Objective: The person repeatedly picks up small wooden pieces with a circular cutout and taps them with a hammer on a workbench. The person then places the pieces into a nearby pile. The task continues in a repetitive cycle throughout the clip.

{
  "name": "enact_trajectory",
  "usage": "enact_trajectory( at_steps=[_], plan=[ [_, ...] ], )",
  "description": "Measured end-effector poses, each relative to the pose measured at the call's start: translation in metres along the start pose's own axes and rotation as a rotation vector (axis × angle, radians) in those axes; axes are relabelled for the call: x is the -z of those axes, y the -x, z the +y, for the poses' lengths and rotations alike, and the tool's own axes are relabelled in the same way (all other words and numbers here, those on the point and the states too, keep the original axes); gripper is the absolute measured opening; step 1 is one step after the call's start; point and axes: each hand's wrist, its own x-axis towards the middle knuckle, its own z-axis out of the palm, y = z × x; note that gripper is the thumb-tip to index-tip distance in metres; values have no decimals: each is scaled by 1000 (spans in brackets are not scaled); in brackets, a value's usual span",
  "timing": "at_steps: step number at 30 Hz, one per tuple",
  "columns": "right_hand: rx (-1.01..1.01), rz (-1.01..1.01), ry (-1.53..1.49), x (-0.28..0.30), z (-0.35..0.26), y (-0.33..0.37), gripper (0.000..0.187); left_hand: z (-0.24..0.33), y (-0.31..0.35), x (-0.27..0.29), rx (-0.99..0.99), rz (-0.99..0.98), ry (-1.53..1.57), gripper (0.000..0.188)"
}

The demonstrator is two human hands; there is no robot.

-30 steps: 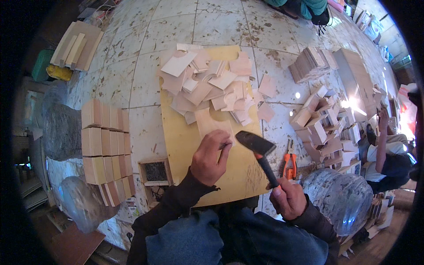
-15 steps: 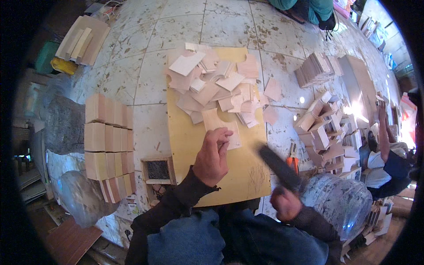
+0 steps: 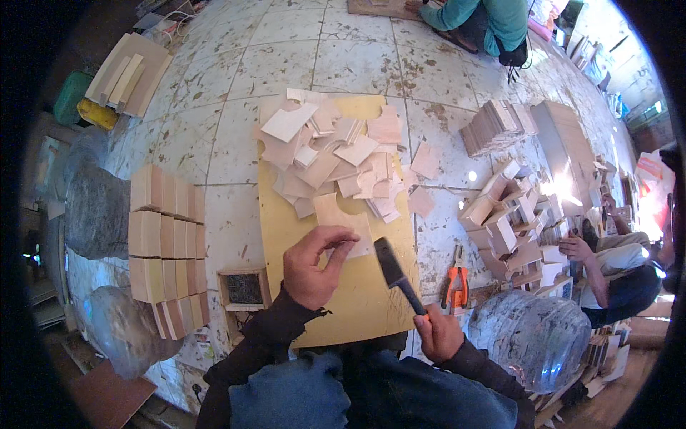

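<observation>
My right hand (image 3: 439,333) is wrapped round the handle of a hammer (image 3: 391,267) with a dark head and some orange at the grip. The hammer's head is just right of a pale thin wooden piece (image 3: 349,221) with a curved cutout. Over the lower left part of that piece, my left hand (image 3: 316,264) is closed with thumb and fingertips together. Whatever it pinches, if anything, is too small to make out. Beneath is a yellow board (image 3: 336,307), and several cut wooden pieces (image 3: 325,161) lie heaped on its far half.
Left are stacked wooden blocks (image 3: 163,236) and a small frame-like box (image 3: 244,289). Orange-handled pliers (image 3: 455,280) lie right, near a clear plastic-wrapped bundle (image 3: 530,339) and piled wooden parts (image 3: 511,222). A person in teal (image 3: 464,21) sits at the far side; another person (image 3: 607,272) is at right.
The hammer, blurred before, has swung left and now shows sharply beside the wooden piece. My left thumb and fingertips have shifted slightly left. The whole view has shifted a little.
</observation>
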Motion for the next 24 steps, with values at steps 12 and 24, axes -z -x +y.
enact_trajectory(
  at_steps=[12, 24],
  plan=[
    [-20, -109, -115, 24, -15, -2, 28, 16, 3, -3, -123, 205, -169, 22],
    [-83, -233, -68, 34, -31, -10, 31, -13, 9, -7, -308, 93, -516, 25]
  ],
)
